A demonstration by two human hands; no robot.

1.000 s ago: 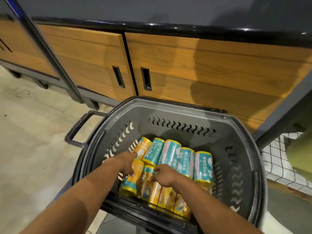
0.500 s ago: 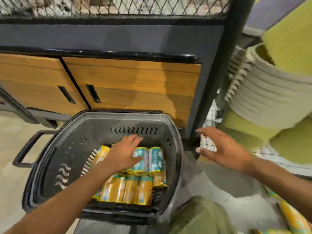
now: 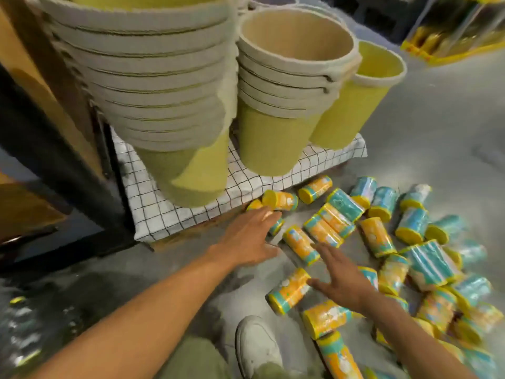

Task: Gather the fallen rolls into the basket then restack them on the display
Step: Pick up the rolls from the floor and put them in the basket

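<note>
- Up left, stacked pots (image 3: 153, 77) are standing on a checked cloth (image 3: 153, 206).
- Next, the left hand (image 3: 246, 237) is reaching flat, fingers straight, over a roll (image 3: 276, 227) beside the cloth, gripping nothing.
- Then the right hand (image 3: 340, 279) is hovering spread open, empty.
- Rightward, rolls (image 3: 378, 236) are lying scattered across the floor (image 3: 437, 119).

— What lies on the floor (image 3: 437, 127)?
— Grey concrete, with yellow-and-teal rolls (image 3: 300, 244) scattered on their sides and piled thicker at the right. A white shoe (image 3: 257, 346) stands near them.
— And beside them?
— A low stand draped in checked cloth (image 3: 169, 214), bearing stacked yellow-green tubs (image 3: 273, 143).
</note>
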